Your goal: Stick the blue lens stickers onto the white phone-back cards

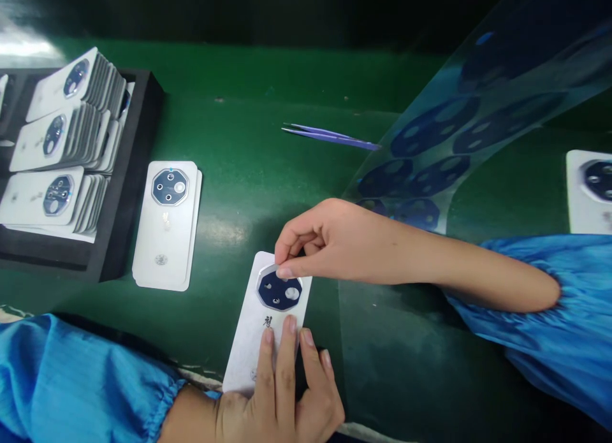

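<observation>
A white phone back panel lies tilted on the table in front of me, with dark lettering below its octagonal camera area. My left hand rests on its lower part, fingers stretched out and pressing flat. Thumb and index finger of my right hand are pinched at the upper edge of a dark blue octagonal film, which lies over the camera area. The film has several holes. Whether its top edge is lifted is hidden behind the fingertips.
Two stacked white panels lie to the left. Beyond them a black tray holds several stacks of panels. Purple tweezers lie near the middle. A curled clear sheet with dark blue films rises at right, near another panel.
</observation>
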Motion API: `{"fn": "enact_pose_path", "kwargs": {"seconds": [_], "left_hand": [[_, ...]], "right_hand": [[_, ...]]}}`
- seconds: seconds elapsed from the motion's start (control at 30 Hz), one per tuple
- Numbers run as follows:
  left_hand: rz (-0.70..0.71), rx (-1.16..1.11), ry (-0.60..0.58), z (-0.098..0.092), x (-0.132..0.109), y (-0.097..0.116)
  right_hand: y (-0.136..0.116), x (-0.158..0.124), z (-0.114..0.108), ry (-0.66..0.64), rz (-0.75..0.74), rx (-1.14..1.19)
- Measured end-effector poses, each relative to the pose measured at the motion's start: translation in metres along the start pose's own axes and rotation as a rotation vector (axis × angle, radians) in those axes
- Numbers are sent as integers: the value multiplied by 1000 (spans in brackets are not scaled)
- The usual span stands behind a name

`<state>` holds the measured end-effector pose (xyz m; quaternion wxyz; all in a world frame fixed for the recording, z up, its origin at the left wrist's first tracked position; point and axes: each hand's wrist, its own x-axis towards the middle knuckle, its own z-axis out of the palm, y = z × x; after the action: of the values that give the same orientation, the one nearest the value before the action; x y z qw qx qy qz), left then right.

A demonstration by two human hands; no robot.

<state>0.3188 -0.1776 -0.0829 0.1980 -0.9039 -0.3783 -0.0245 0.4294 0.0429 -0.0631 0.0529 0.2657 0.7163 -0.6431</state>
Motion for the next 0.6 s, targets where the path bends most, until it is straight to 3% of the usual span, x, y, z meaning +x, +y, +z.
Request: {"fn": "enact_pose_path", "kwargs": {"seconds": [0.6], "left_hand": [[45,20,21,2,-1,-4]], "right_hand": [[2,0,0,-6,1,-18]]}}
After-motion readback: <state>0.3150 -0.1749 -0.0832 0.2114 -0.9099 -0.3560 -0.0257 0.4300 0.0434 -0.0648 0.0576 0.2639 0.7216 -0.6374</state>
